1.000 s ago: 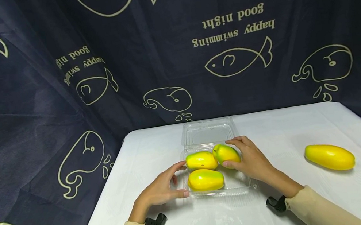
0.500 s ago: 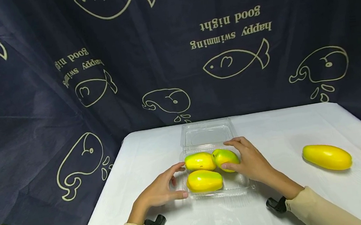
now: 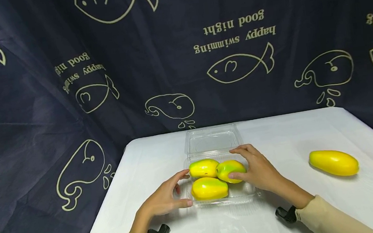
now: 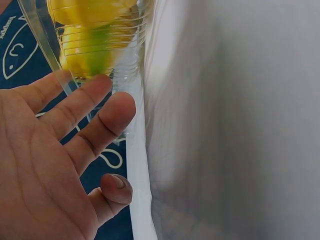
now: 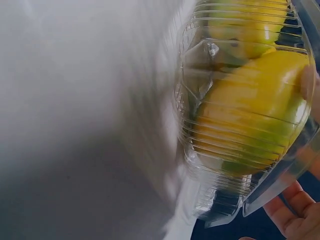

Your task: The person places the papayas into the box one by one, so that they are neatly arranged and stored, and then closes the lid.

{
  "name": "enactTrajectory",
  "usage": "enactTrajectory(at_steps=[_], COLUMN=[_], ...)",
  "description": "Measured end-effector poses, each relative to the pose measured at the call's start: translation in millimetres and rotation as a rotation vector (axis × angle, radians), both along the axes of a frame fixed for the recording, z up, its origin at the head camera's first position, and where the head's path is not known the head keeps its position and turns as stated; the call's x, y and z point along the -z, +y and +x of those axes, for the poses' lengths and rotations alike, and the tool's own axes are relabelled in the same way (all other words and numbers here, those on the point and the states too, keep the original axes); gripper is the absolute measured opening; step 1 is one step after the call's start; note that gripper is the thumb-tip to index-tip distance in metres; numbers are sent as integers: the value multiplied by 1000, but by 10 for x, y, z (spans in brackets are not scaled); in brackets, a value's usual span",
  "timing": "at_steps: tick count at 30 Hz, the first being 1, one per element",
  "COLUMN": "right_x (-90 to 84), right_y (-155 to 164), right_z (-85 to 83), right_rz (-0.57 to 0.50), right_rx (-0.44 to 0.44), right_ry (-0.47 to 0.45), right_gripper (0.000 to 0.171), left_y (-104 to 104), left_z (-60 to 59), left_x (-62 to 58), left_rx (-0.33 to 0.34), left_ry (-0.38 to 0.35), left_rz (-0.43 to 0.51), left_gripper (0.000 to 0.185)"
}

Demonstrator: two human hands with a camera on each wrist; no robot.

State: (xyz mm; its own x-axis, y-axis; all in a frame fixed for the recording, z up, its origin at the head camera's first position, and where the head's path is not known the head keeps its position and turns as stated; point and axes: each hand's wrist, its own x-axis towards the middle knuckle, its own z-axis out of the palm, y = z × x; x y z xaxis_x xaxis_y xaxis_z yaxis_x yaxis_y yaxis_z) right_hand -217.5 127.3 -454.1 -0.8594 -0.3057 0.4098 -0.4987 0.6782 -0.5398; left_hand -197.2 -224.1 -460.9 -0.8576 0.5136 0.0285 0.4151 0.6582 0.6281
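A clear plastic clamshell box lies open on the table, its lid folded back. Inside are two yellow-green papayas, the back-left papaya and the front-left papaya. A third papaya, tilted, lies at the right in the box against the back-left one. My right hand holds this third fruit, thumb on its near side and fingers reaching over its far side. My left hand stays at the box's left wall, fingers spread and thumb extended; in the left wrist view the fingertips overlap the ribbed wall.
Another papaya lies by itself on the right side of the white table. A dark curtain with fish and whale drawings hangs behind and to the left. Each wrist carries a black camera.
The right hand has lowered the third papaya into the box, where it now lies flatter and nearer the front. The left hand keeps its place at the box's left side.
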Motion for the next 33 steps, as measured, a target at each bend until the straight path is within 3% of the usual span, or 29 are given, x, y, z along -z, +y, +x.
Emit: enactTrajectory(at_steps=[13,27,33], right_x=[-82,-297,-355], right_y=[123,501,674], right_z=[67,122,184], right_rz=[-13,-66,-72], right_rx=[28,133,155], right_ry=[31,73,135], right_gripper=[75,66,65], left_y=[-22,-6,12], left_z=[12,7,13], left_x=[28,12,-6], left_rx=[-4,0,0], left_ry=[-3,-1,-1], left_rz=[1,5,3], left_gripper=[94,94,94])
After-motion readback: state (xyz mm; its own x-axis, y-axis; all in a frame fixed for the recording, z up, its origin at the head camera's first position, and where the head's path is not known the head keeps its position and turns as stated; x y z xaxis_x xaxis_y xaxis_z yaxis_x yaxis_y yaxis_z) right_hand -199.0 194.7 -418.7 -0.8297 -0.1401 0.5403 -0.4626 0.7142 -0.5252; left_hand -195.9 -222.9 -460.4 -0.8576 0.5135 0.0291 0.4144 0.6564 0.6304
